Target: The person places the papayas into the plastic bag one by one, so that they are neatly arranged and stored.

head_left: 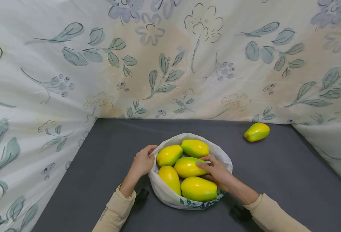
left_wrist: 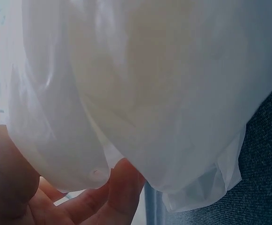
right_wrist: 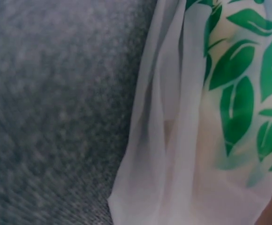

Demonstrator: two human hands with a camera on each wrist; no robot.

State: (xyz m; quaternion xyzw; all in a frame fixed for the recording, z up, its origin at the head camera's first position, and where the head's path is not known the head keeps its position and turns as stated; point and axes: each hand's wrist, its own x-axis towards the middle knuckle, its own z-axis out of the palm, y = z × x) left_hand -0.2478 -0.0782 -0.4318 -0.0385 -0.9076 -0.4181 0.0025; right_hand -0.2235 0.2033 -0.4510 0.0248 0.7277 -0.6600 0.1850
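Note:
A white plastic bag [head_left: 165, 198] with a green leaf print stands wide open on the dark table, several yellow-green papayas [head_left: 198, 189] inside it. At the bag's left rim my left hand [head_left: 142, 162] pinches the plastic; the left wrist view shows its thumb and fingers [left_wrist: 122, 187] around a fold of the bag [left_wrist: 173, 93]. My right hand [head_left: 218, 172] reaches over the right rim and holds the middle papaya [head_left: 187, 167], thumb on top, other fingers partly hidden. Only the bag's printed outer side [right_wrist: 239, 108] fills most of the right wrist view's right half.
Another papaya [head_left: 256, 132] lies alone near the table's back right. The dark table [head_left: 109, 141] is bordered at the back and sides by hanging floral cloth [head_left: 170, 64]. Black wrist devices [head_left: 241, 213] sit under both forearms.

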